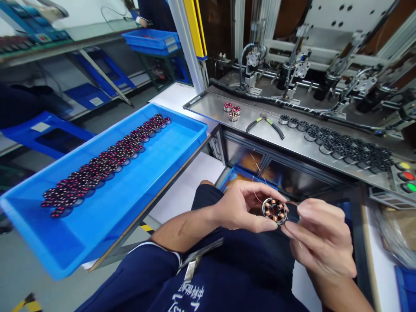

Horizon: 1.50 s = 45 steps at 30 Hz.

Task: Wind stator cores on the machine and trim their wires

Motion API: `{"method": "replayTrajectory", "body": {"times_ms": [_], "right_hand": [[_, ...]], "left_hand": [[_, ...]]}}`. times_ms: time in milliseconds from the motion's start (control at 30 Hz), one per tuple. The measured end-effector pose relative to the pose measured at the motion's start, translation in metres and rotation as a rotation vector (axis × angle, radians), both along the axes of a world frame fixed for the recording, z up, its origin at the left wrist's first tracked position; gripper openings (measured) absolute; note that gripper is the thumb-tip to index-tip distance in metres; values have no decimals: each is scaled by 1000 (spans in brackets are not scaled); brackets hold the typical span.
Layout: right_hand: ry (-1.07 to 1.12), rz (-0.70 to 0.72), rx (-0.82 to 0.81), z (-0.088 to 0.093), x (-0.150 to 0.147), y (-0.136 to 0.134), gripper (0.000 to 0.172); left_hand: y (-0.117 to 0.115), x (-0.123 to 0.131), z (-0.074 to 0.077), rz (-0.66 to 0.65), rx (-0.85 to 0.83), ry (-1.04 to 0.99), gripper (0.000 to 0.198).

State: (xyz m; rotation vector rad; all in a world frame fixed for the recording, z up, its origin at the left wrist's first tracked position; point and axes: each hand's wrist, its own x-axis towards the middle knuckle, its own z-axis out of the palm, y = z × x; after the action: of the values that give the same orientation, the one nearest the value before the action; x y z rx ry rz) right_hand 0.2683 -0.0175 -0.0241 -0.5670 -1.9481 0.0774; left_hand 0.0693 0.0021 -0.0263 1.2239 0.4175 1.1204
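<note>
A round stator with copper windings [274,211] is held above my lap, its open face turned up. My left hand [245,207] grips it between thumb and fingers from the left side. Thin copper wire [255,187] rises in a loose curl from its upper left edge. On the right, my right hand [321,232] has its thumb and fingers pinched close to the stator's lower right edge, where a fine wire end shows below the fingers. Whether the fingertips hold the wire or the rim is hard to make out.
A blue tray [175,160] with rows of stators [107,164] lies at left. Along the metal ledge [208,104] are red-topped stators [234,110], pliers [266,123], dark stators [351,147] and push buttons [407,176]. Machine fixtures [292,69] stand behind. A person [156,13] is at the back.
</note>
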Motion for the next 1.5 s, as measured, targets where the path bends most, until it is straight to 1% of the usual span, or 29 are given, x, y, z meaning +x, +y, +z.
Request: {"method": "replayTrajectory", "body": {"times_ms": [67,167,300,400,500,600,633,700,733,767,867,900,933,1000,1067,1133,1200,1300,1400,1500], "right_hand": [[39,-59,-16,-5,-1,-6,35],[112,-162,-56,-12,-6,-13,38],[204,-239,-121,-17,-20,-19,36],[329,-254,-153,-16,-33,-22,34],[448,-266,-288,-14,-46,-25,31],[540,-253,-455,-13,-55,-26,19],[572,-240,-485,-13,-56,-25,17],[607,-217,-491,-12,-58,-22,15],[598,-211,-474,-12,-57,-20,15],[571,-207,-445,-13,-56,-18,15],[468,-196,-354,-12,-47,-10,16],[446,-192,-333,-12,-44,-7,16],[430,-189,-319,-12,-41,-5,16],[400,-178,-316,-10,-35,-1,15],[352,-163,-334,-7,-31,0,14],[295,-155,-349,-3,-27,0,14],[248,-167,-347,1,-25,-1,16],[201,-203,-325,6,-23,-2,18],[196,-238,-321,8,-22,-2,18],[229,-215,-360,11,-22,-2,17]], "left_hand": [[-1,3,0,104,152,-7,41],[-1,7,0,241,358,-17,48],[-1,9,1,376,507,23,53],[0,8,1,458,562,38,55],[-1,8,0,497,583,45,55],[-3,11,-4,523,563,47,54],[-4,12,-6,532,546,43,53],[-7,15,-10,537,498,15,51],[-8,16,-13,519,461,-9,52],[-9,16,-15,474,414,-33,57],[-8,10,-19,260,203,-36,81],[-6,6,-19,187,133,-10,84],[-5,2,-18,114,74,19,81],[-1,-5,-17,-10,-1,45,63],[2,-8,-17,-86,-43,40,46],[3,-8,-18,-94,-69,17,38],[4,-6,-20,-92,-85,-15,35],[4,-2,-22,-120,-74,-87,36],[4,-2,-20,-145,-66,-153,37],[3,-3,-13,-79,-50,-174,24]]}}
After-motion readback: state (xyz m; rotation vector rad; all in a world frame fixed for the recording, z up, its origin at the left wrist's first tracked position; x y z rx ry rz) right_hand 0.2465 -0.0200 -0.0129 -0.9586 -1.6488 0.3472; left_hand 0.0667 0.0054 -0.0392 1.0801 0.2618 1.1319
